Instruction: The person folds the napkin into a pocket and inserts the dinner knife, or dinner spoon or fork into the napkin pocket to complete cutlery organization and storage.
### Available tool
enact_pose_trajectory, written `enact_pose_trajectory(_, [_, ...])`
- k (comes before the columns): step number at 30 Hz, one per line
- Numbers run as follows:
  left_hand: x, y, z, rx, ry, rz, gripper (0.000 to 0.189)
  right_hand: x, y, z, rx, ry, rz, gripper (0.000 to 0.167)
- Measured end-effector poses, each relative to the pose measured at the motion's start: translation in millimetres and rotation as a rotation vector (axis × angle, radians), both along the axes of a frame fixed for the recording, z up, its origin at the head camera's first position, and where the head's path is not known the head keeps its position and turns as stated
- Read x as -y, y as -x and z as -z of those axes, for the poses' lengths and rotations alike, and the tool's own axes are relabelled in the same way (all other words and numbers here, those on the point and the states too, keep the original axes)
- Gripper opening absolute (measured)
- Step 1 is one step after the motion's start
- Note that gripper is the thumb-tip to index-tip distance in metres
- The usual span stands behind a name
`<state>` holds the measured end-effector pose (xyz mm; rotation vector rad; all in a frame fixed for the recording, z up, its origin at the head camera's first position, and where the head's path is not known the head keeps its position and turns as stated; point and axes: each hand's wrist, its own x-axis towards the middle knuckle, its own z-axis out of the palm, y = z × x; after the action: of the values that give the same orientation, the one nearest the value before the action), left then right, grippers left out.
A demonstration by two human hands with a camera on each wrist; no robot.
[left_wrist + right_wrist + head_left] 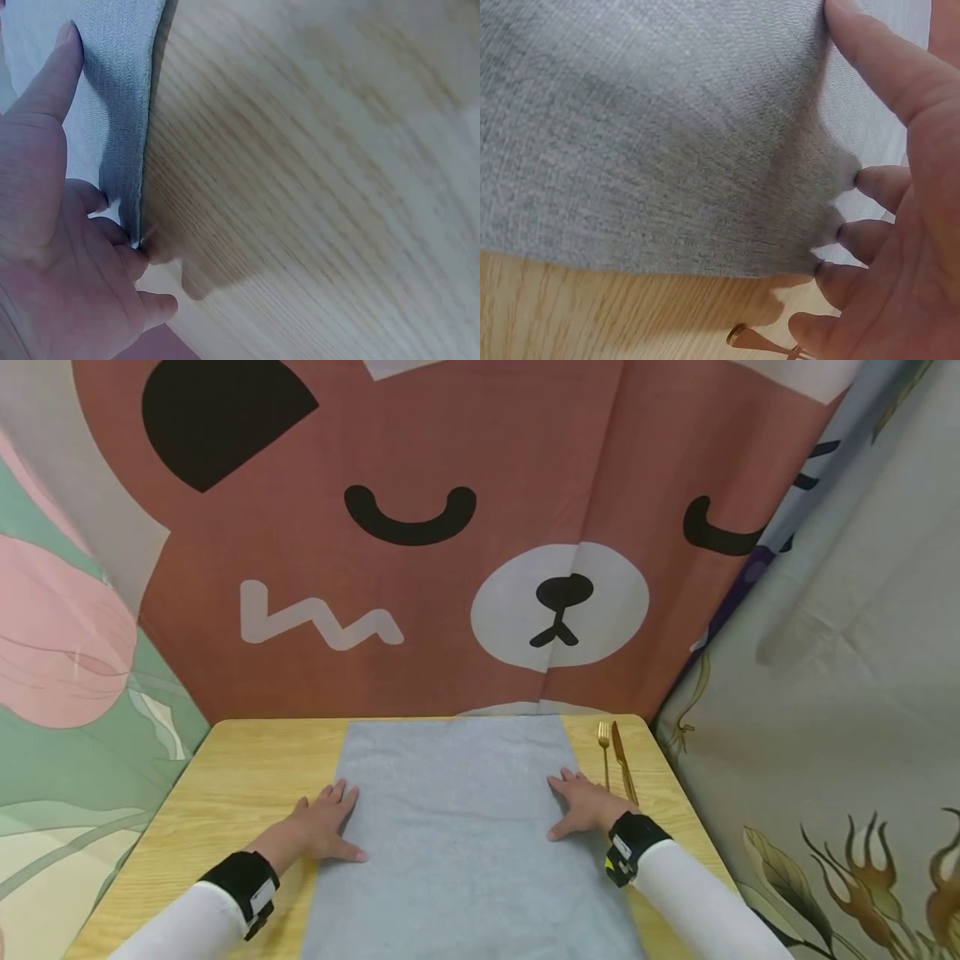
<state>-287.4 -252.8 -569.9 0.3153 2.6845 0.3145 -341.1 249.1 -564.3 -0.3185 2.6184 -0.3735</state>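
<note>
A grey-blue cloth [457,827] lies spread over the middle of the wooden table, from its far edge toward the near side. My left hand [326,827] is spread on the cloth's left edge, thumb and fingertips touching the fabric. In the left wrist view the little finger reaches past the edge over bare wood. On the opposite edge rests my right hand [585,804], fingers spread and thumb pointing inward on the cloth. The right wrist view shows its fingertips [853,232] pressing on the fabric near the border, beside a small fold.
A gold fork [604,745] and a gold knife [622,758] lie right of the cloth, close to my right hand. Wooden tabletop [247,777] shows on both sides. A curtain with a bear print [450,610] hangs behind the table; a pale curtain [840,693] hangs at right.
</note>
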Motion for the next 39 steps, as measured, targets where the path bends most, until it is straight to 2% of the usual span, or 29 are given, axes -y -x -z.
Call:
enact_pose_trajectory(13, [-0.7, 1.3, -3.7, 0.017, 0.018, -0.029, 0.133, -3.7, 7.6, -2.2, 0.025, 0.029, -0.008, 0.111])
enact_pose_trajectory(23, [-0.9, 4.1, -2.5, -0.013, 0.028, -0.019, 0.133, -8.2, 9.9, -8.4, 0.044, 0.085, -0.013, 0.098])
enact_pose_trajectory(25, [-0.1, 5.0, -2.6, -0.009, 0.005, -0.022, 0.131, -9.1, 11.0, -10.4, 0.049, 0.123, -0.002, 0.095])
enact_pose_trajectory(27, [3.0, 7.7, -1.4, -0.012, -0.067, -0.039, 0.124, -11.7, 15.0, -13.7, 0.051, 0.185, 0.025, 0.093])
enact_pose_trajectory(30, [10.8, 18.2, -2.4, 0.001, -0.276, -0.112, 0.109, -19.0, 28.8, -22.5, 0.049, 0.311, 0.092, 0.091])
enact_pose_trajectory(34, [25.6, 42.2, -13.5, 0.045, -0.569, -0.275, 0.097, -34.0, 57.8, -36.4, 0.067, 0.430, 0.202, 0.097])
enact_pose_trajectory(37, [36.1, 59.7, -22.0, 0.121, -0.697, -0.391, 0.101, -44.3, 78.0, -44.9, 0.109, 0.489, 0.295, 0.104])
enact_pose_trajectory(39, [41.0, 69.7, -24.7, 0.169, -0.749, -0.447, 0.105, -49.2, 89.4, -48.1, 0.139, 0.545, 0.351, 0.102])
